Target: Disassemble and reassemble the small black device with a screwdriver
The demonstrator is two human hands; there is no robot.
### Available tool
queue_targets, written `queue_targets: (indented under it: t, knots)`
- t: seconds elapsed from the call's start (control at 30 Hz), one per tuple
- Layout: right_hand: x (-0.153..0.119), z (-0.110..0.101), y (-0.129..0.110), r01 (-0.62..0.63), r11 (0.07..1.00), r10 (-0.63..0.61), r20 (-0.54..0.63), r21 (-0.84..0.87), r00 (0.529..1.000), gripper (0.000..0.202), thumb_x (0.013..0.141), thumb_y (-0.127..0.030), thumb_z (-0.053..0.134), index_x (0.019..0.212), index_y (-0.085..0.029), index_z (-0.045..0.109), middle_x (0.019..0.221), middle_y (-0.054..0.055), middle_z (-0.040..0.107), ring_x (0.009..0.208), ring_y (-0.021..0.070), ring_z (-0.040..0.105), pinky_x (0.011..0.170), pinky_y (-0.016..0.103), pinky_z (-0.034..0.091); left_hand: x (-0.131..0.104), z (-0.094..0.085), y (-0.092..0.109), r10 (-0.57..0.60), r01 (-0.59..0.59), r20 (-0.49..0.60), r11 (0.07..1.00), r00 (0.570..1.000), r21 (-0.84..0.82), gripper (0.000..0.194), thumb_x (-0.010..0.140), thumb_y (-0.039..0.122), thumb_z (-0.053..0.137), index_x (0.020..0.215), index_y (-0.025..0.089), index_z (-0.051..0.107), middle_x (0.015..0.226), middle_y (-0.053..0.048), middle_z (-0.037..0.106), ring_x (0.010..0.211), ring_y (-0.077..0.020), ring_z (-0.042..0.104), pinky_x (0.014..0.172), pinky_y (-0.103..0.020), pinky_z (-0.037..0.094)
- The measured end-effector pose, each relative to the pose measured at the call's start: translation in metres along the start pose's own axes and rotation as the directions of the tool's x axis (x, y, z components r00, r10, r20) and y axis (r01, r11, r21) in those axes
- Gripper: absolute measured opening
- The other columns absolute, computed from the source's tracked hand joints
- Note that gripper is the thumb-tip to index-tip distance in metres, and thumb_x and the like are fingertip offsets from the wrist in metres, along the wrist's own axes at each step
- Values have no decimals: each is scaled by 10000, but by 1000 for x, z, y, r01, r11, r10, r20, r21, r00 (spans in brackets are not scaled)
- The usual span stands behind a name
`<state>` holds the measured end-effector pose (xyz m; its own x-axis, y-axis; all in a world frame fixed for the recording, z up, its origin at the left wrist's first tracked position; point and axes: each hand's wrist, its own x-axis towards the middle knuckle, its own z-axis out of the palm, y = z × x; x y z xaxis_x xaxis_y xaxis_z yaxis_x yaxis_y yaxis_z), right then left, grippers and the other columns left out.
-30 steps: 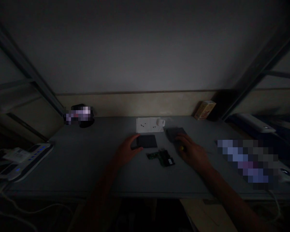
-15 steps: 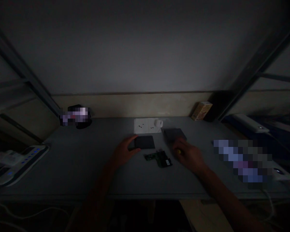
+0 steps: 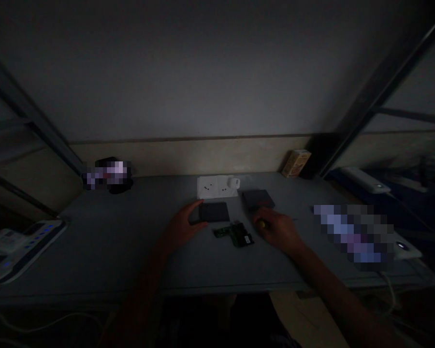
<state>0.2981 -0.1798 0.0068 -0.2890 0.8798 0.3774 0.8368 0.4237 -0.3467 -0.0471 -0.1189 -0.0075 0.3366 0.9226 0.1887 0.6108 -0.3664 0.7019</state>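
Note:
A dark flat rectangular piece (image 3: 215,211) lies on the desk, its left end between the thumb and fingers of my left hand (image 3: 183,226). My right hand (image 3: 277,228) is closed around a small tool with a yellow handle end (image 3: 263,224); the rest of the tool is hidden or too dark to make out. Just beyond that hand sits a second dark flat case (image 3: 259,198), partly covered by the fingers. Between my hands, nearer to me, lies a green and black circuit board (image 3: 242,235) with a narrow arm to the left.
White paper (image 3: 212,187) behind holds several tiny dark screws and a white cup-like container (image 3: 233,182). A small carton (image 3: 296,163) stands at the back right. On the left is a power strip (image 3: 32,249); blurred-out items lie at both sides of the grey desk (image 3: 105,251).
The whole view has shifted slightly, with things now a little further left in the picture. Both hands keep their grips and stay in about the same places on the desk.

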Motion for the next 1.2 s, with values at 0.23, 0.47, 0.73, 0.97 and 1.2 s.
queue_targets:
  t: [0.23, 0.47, 0.73, 0.97, 1.2]
  knots:
    - [0, 1, -1, 11, 999, -11, 2, 33, 1000, 262, 786, -85, 545, 924, -262, 680, 1049, 10, 765, 937, 198, 742, 786, 293, 542, 0, -1, 3, -4, 4, 5, 1000, 1000, -20, 739, 854, 371, 782, 1529, 323, 482, 1566, -60, 525, 1451, -297, 490, 1221, -500, 381]
    - [1, 1, -2, 25, 998, -26, 6, 61, 1000, 259, 785, -79, 563, 917, -255, 700, 1095, 20, 770, 952, 199, 750, 812, 306, 566, 1, -1, 0, -6, 7, 18, 999, 1000, -44, 755, 849, 369, 790, 1533, 328, 473, 1585, -42, 503, 1472, -277, 463, 1242, -464, 357]
    - [-5, 1, -6, 180, 976, -170, -91, 120, 981, 214, 894, -142, 567, 1048, -237, 682, 1169, 73, 767, 1074, 231, 753, 864, 348, 605, 1, -2, 4, -24, 25, 23, 999, 999, -36, 735, 844, 359, 792, 1517, 318, 500, 1565, -41, 529, 1459, -284, 481, 1230, -445, 375]
    - [-7, -1, -24, 256, 964, -261, 66, 73, 963, 337, 963, -311, 599, 1294, -253, 627, 1401, 121, 669, 1157, 279, 727, 864, 415, 623, 2, 0, 1, -36, 37, 15, 998, 999, -54, 768, 815, 352, 820, 1514, 313, 505, 1561, -51, 532, 1451, -294, 490, 1217, -452, 390]
    - [-6, -4, -22, 219, 965, -234, 96, 144, 967, 397, 975, -372, 601, 1353, -250, 586, 1371, 119, 666, 1210, 278, 689, 949, 432, 599, 3, 2, -2, -33, 33, 9, 999, 999, -42, 738, 820, 321, 813, 1499, 295, 526, 1538, -63, 553, 1433, -291, 508, 1221, -463, 382]
